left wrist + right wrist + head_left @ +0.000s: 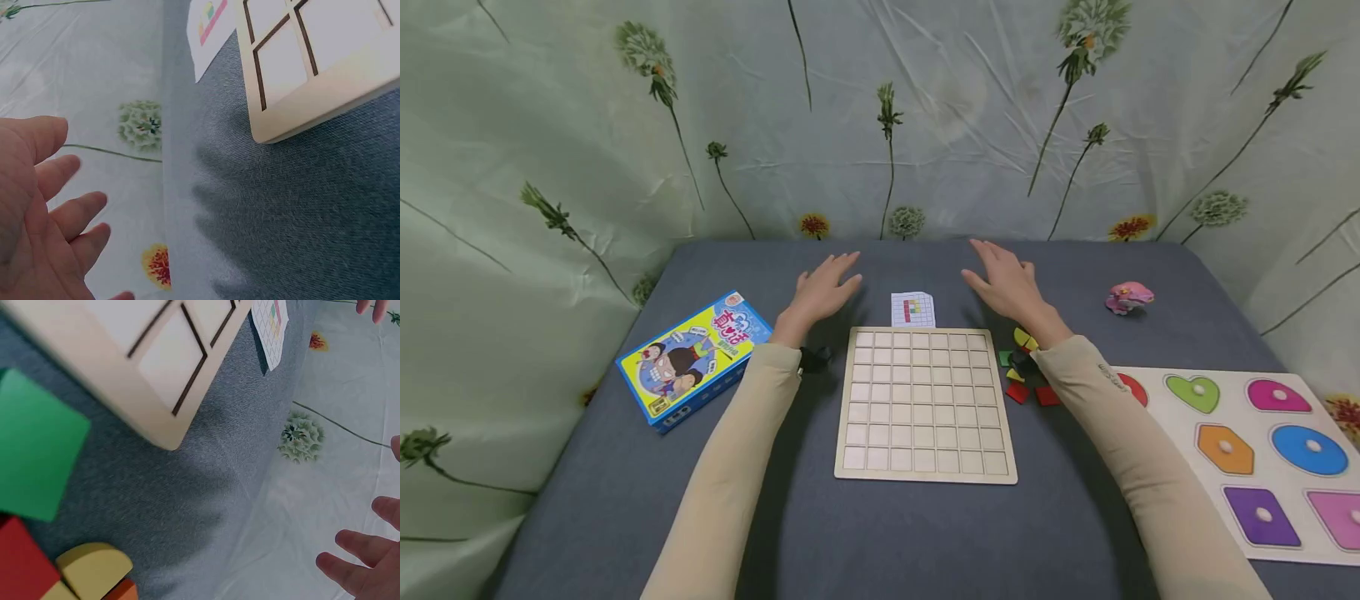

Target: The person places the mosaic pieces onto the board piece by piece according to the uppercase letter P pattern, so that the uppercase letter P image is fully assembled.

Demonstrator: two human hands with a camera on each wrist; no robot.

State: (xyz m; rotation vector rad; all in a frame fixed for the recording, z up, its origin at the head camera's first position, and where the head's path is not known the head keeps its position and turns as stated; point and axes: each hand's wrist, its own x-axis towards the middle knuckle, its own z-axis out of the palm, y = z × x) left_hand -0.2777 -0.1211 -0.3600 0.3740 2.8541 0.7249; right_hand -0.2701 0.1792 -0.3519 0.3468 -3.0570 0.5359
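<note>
Head | both hands (820, 293) spread, empty | printed card (913, 309) between them, wooden grid board (926, 477) nearer

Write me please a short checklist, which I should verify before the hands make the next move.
1. Left hand free: ok, holds nothing.
2. Right hand free: ok, holds nothing.
3. Wooden grid board flat on the table: ok.
4. Pattern card printed side up: ok.
5. Coloured blocks on the board: not ok, they lie beside it.
6. Block count complete: cannot tell, right arm partly blocks the head view.
</note>
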